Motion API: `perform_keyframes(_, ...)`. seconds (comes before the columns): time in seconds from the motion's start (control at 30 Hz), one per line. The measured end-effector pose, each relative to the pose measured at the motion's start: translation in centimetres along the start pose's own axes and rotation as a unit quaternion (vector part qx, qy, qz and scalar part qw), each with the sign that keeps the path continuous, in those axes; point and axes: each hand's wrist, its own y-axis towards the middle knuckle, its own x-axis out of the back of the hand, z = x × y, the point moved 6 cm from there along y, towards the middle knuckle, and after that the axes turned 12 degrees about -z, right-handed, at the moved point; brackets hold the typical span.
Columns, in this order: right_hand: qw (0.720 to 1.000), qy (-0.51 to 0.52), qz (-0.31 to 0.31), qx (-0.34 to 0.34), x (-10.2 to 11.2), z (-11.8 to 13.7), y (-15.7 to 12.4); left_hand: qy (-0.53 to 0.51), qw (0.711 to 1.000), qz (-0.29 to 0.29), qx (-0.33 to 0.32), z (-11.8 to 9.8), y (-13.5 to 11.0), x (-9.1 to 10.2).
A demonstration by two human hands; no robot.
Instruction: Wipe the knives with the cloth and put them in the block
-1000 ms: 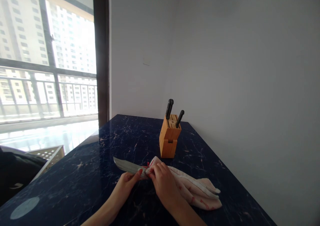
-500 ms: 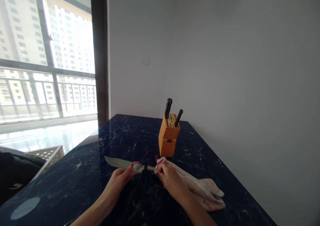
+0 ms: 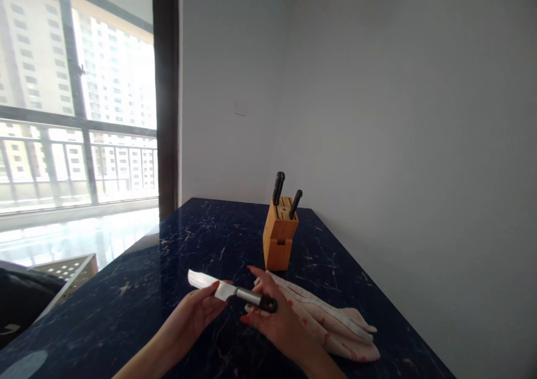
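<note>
Holding the kitchen knife (image 3: pixel 239 293) at its blade in the left hand's (image 3: pixel 191 314) curled fingers, handle across the half-open right hand (image 3: pixel 272 326); a firmer handle grip looks called for.

One counter (image 3: pixel 126 306) is shown, with one wooden knife block (image 3: pixel 280 239) and one folded cloth (image 3: pixel 327 323) placed on it. Two black knife handles (image 3: pixel 277 188) are counted in the block, and one further knife (image 3: pixel 229 291) is seen outside it. Two hands (image 3: pixel 277 326) are visible. One small plate (image 3: pixel 240 108) is seen on one wall (image 3: pixel 398 116), beside one window (image 3: pixel 113 88).
</note>
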Motion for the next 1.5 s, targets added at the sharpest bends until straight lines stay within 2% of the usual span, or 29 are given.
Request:
perform_keyframes(0.07,0.997,-0.032,-0.011,0.065,0.1,1.8,-0.1,0.017,0.998,0.038,0.040,0.8,-0.6,-0.8)
perform_keyframes(0.13,0.992,-0.053,-0.048,0.108,1.1,3.5,-0.1,0.042,0.993,0.080,0.077,1.2,-1.2,-1.6)
perform_keyframes(0.23,0.975,-0.059,-0.189,0.105,5.5,5.4,0.4,0.054,0.986,0.127,0.094,1.1,-1.8,-2.2)
perform_keyframes(0.3,0.936,-0.075,-0.333,0.092,10.2,6.3,0.6,0.043,0.987,0.138,0.075,0.8,-1.7,-2.1)
perform_keyframes(0.4,0.853,-0.093,-0.504,0.097,17.0,7.6,0.9,0.034,0.990,0.126,0.044,0.8,-1.0,-1.5)
perform_keyframes(0.47,0.802,-0.098,-0.575,0.124,20.2,8.3,1.5,0.040,0.992,0.112,0.035,1.0,-0.6,-1.2)
perform_keyframes(0.5,0.789,-0.104,-0.591,0.136,21.3,8.6,2.0,0.045,0.993,0.107,0.034,1.1,-0.5,-1.1)
perform_keyframes(0.57,0.782,-0.123,-0.592,0.152,22.4,9.1,3.3,0.056,0.993,0.101,0.030,1.1,-0.6,-1.2)
perform_keyframes(0.63,0.794,-0.134,-0.572,0.157,22.5,9.4,4.6,0.064,0.993,0.101,0.023,0.9,-0.9,-1.4)
perform_keyframes(0.73,0.813,-0.142,-0.541,0.161,22.0,9.8,5.8,0.069,0.992,0.103,0.017,0.5,-1.4,-1.6)
perform_keyframes(1.0,0.826,-0.239,-0.481,0.171,20.4,11.9,8.3,0.073,0.990,0.121,0.019,0.8,-1.5,-1.9)
perform_keyframes(1.17,0.868,-0.220,-0.406,0.182,18.6,12.7,12.3,0.084,0.989,0.118,0.022,1.5,-0.7,-1.5)
perform_keyframes(1.33,0.926,-0.224,-0.284,0.110,16.1,9.6,16.3,0.084,0.991,0.100,0.024,1.6,0.0,-0.9)
perform_keyframes(1.5,0.938,-0.210,-0.267,0.074,15.4,5.9,16.2,0.085,0.987,0.136,0.006,1.3,-0.5,-1.4)
